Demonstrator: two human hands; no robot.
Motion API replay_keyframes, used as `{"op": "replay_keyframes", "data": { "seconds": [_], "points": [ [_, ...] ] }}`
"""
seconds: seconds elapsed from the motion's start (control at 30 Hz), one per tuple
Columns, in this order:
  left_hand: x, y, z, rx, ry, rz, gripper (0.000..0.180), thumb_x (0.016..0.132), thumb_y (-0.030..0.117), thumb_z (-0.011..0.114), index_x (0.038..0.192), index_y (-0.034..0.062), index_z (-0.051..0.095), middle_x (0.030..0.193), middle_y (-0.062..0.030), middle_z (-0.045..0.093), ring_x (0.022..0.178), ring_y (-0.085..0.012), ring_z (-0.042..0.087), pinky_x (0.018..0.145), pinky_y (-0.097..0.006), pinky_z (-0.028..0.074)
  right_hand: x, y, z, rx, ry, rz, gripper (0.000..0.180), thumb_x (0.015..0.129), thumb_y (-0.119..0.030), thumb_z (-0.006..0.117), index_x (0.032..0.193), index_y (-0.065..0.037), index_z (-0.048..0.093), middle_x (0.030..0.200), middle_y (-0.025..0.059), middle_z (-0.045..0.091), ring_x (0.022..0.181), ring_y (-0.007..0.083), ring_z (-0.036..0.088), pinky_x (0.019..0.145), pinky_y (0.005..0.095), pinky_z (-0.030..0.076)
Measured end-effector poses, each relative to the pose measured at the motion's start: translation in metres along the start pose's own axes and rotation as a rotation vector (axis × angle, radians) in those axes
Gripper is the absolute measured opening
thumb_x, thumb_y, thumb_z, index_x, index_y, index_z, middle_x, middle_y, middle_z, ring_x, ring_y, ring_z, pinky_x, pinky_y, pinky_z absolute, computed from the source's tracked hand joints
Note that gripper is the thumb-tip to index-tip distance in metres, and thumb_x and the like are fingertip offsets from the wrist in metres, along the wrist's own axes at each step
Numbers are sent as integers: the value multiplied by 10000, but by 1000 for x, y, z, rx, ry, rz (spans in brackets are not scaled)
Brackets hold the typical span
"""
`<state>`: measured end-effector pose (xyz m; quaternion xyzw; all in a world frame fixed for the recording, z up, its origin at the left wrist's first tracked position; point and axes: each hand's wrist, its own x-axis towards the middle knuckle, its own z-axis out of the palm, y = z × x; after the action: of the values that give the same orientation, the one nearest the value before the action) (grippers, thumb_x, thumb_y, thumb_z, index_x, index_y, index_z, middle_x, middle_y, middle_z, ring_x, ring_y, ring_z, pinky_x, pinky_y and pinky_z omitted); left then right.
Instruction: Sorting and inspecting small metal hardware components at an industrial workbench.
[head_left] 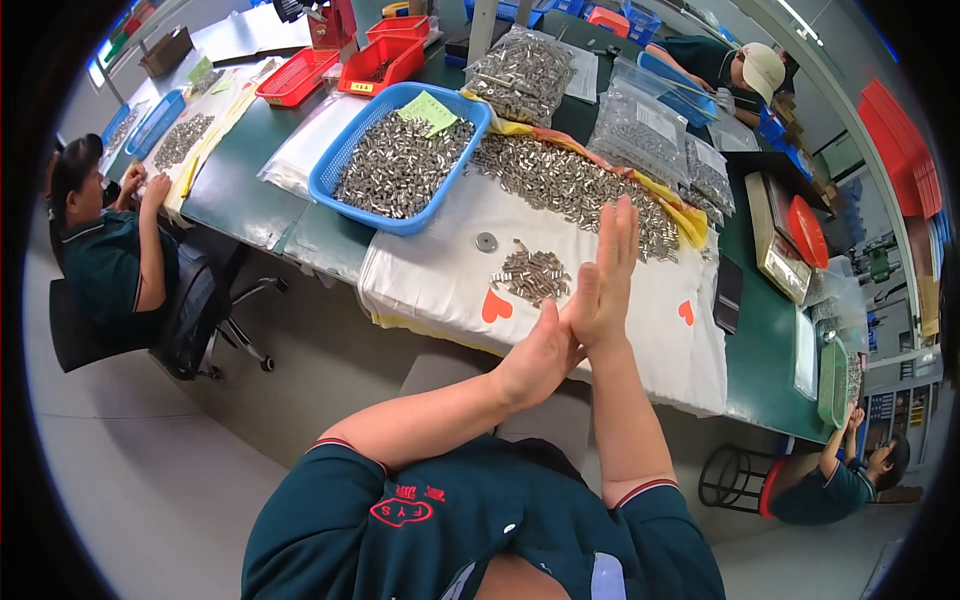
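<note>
My left hand (536, 362) and my right hand (606, 285) are pressed together at the palms above the front of a white cloth (425, 270). The right hand is open, its fingers stretched out flat and pointing away from me. The left thumb sticks up and looks open; its other fingers are mostly hidden by the right hand. No object shows in either hand. Just beyond them lies a small pile of short metal cylinders (528, 273), with a round metal disc (486, 241) to its left. A larger heap of the same cylinders (560, 185) spreads behind, partly covered by my right fingertips.
A blue basket (322, 178) full of metal parts stands at the left. Bagged parts (520, 72) lie behind the heap; red trays (385, 62) sit farther left. A dark phone-like object (729, 296) and a red dish (806, 232) are at the right. Other people work nearby.
</note>
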<state>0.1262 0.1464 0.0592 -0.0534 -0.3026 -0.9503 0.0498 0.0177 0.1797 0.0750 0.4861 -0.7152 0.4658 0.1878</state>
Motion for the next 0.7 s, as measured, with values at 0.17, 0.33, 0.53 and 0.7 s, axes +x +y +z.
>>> {"op": "replay_keyframes", "data": {
  "seconds": [0.17,0.33,0.53,0.7],
  "points": [
    [-31,4,-58,622,30,23,588,914,433,270,1346,36,225,1356,-97,311,1237,-198,311,997,-327,253,-32,61,0,-127,-340,-23,587,847,-449,422,1323,-119,323,1386,191,219,1279,363,193,1029,479,139],
    [-44,38,-92,943,417,291,435,938,289,346,1260,-1,382,1237,-109,461,1102,-205,463,905,-316,368,-40,70,25,-249,-800,-27,699,756,-418,560,1331,-119,297,1381,197,216,1286,335,192,1044,480,117],
    [-38,67,-116,827,595,332,354,923,206,405,1207,0,449,1165,-87,520,1056,-175,487,885,-290,380,-25,58,46,-141,-799,-52,667,693,-363,631,1269,-118,399,1336,187,297,1249,334,261,1039,445,188],
    [-24,76,-123,1153,573,358,324,883,149,472,1180,18,477,1162,-115,521,1048,-209,506,865,-292,400,-30,64,47,-54,-727,-103,532,680,-323,646,1147,-106,512,1229,144,415,1170,323,354,993,420,271]
  ]
}}
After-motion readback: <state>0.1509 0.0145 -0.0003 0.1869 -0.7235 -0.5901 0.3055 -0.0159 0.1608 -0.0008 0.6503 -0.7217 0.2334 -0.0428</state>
